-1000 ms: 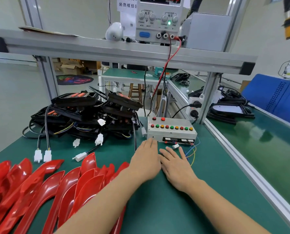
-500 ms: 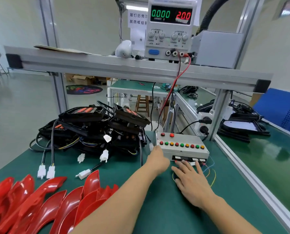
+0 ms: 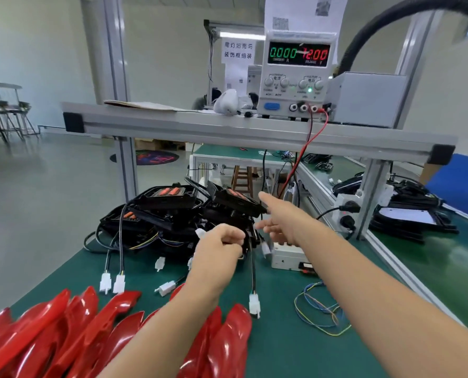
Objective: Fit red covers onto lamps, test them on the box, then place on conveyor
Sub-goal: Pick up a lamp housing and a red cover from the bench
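While both arms reach forward over the green bench (image 3: 282,339), the open room is mostly at its middle: bare mat lies between the red covers (image 3: 96,334) fanned along the near left edge and the loose coil of coloured wires (image 3: 320,312) on the right. An aluminium rail (image 3: 391,257) bounds the bench on the right, with the conveyor (image 3: 445,263) beyond it. Overhead, a shelf beam (image 3: 227,129) carries the power supply (image 3: 298,75).

Black lamps (image 3: 167,214) sit heaped at the far side, their white plugs trailing onto the mat. The left hand (image 3: 219,246) is curled, gripping a lamp's black edge and cable at the front of the heap. The right hand (image 3: 282,216) hovers with fingers spread, index extended beside the topmost lamp (image 3: 235,199); whether it touches, I cannot tell. Beneath that wrist, the test box (image 3: 287,255) is partly hidden.
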